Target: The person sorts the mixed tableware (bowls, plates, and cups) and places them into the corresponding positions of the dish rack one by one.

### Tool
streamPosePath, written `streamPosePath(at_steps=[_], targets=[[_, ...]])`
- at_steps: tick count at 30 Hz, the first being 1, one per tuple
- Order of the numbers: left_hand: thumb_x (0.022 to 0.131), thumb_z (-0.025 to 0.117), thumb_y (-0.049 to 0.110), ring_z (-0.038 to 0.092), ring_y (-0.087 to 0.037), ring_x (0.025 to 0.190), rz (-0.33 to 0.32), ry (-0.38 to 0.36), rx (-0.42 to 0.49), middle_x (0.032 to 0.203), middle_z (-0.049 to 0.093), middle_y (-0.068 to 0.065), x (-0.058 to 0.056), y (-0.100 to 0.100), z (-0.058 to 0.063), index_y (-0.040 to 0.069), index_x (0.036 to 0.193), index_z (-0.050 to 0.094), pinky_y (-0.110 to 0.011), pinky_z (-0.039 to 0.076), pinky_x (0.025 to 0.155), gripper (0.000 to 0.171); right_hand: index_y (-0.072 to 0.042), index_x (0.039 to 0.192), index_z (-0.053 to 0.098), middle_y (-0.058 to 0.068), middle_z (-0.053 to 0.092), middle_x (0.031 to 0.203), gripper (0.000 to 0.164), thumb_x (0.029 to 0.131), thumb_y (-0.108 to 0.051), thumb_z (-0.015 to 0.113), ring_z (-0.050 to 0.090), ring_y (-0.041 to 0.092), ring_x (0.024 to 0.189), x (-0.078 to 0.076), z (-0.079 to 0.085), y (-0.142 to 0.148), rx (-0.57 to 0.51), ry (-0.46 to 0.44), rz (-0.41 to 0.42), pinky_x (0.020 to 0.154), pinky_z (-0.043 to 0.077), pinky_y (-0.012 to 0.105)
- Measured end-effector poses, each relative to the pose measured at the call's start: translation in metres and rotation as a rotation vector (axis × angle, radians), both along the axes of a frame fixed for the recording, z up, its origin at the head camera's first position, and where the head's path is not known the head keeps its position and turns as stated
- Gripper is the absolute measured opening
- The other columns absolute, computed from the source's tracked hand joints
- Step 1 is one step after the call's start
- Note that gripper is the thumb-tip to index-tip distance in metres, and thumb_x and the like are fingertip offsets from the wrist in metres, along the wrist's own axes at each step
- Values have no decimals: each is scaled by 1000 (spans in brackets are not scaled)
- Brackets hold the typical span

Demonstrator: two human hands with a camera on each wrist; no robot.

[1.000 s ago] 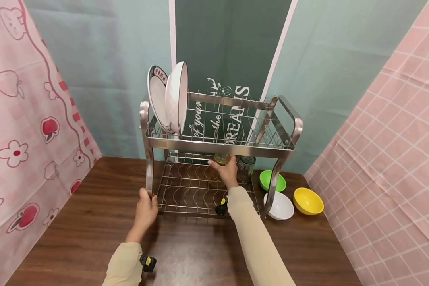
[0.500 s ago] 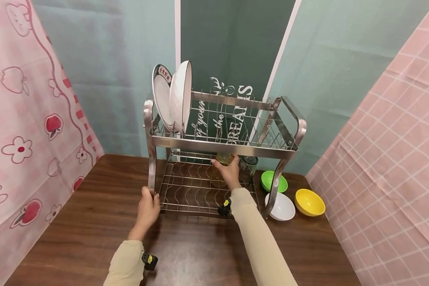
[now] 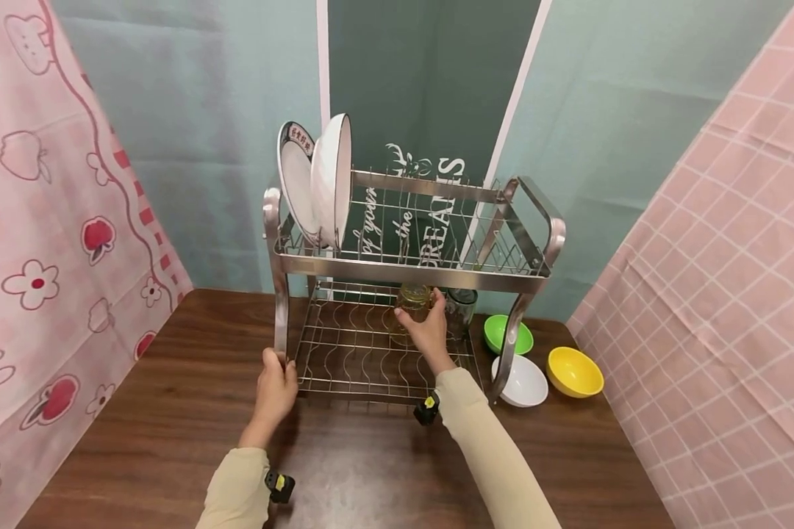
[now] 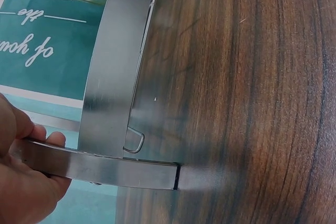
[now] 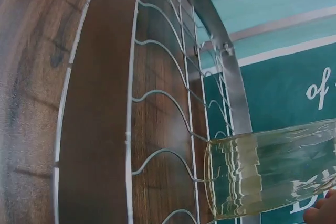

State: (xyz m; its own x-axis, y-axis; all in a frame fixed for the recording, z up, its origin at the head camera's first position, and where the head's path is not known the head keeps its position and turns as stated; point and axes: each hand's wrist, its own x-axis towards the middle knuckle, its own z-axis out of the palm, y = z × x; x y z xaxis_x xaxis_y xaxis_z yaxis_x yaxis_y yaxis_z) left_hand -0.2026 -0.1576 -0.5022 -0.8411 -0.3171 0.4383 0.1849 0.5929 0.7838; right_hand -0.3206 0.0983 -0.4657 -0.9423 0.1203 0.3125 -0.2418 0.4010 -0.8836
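Observation:
In the head view my left hand (image 3: 276, 389) grips the front left leg of a two-tier metal dish rack (image 3: 410, 273); the left wrist view shows fingers and thumb around that flat metal leg (image 4: 105, 169). My right hand (image 3: 428, 334) reaches into the lower tier, thumb and fingers spread at either side of a yellow-tinted drinking glass (image 3: 413, 295). In the right wrist view the glass (image 5: 273, 166) stands on the wavy wires, with a fingertip near its side at the lower right corner. A second, greyish glass (image 3: 462, 308) stands to its right on the same tier.
On the upper tier a plate (image 3: 296, 184) and a white bowl (image 3: 331, 180) stand on edge at the left. Green (image 3: 508, 336), white (image 3: 521, 382) and yellow (image 3: 574, 372) bowls sit on the wooden table (image 3: 139, 433) right of the rack. Printed curtains surround the table.
My right hand has drawn back slightly toward me and its fingers have spread from the yellow-tinted glass, which stays on the lower tier. My left hand keeps its grip on the rack leg.

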Motion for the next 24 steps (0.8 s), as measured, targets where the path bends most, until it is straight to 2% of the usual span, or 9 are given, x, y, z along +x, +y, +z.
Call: streamPosePath(at_steps=[3,7,11,15,19,24], targets=[[86,51,-6,51,-37,67,13,7,5,78,53,-19,2,-1,-1,-2,97,37,-49,40,62,18,-4,144,17,23,29,141,91,78,-30,73,31,38,128,6,2,1,-15,-31,26,100,28,51],[85,50,-7,51,-37,67,29,9,0,77,53,-19,2,-3,-3,-2,96,38,-49,40,62,18,-2,145,14,28,28,141,90,79,-27,71,29,42,128,14,7,2,-18,-119,55,99,29,54],[86,50,-6,51,-38,67,24,0,-1,76,54,-19,1,-2,-3,-2,97,38,-50,40,62,17,-2,145,15,31,28,141,87,81,-24,70,31,44,126,22,12,7,32,-190,78,96,32,56],[85,51,-6,51,-38,67,25,5,4,76,54,-20,0,-1,-3,-2,96,39,-50,40,62,17,-2,143,23,29,31,140,79,83,-22,69,33,43,126,29,18,13,87,-229,117,94,35,55],[85,51,-6,51,-38,66,25,8,-3,77,54,-20,-1,0,-3,-2,96,39,-50,40,62,17,0,138,32,30,39,134,70,83,-22,69,40,42,120,33,25,22,176,-220,163,90,37,54],[85,52,-6,51,-38,67,23,6,-1,79,54,-21,-3,2,-2,-2,97,39,-49,40,63,18,1,132,41,27,50,122,62,83,-24,69,50,40,108,39,35,32,383,-194,230,84,41,52]])
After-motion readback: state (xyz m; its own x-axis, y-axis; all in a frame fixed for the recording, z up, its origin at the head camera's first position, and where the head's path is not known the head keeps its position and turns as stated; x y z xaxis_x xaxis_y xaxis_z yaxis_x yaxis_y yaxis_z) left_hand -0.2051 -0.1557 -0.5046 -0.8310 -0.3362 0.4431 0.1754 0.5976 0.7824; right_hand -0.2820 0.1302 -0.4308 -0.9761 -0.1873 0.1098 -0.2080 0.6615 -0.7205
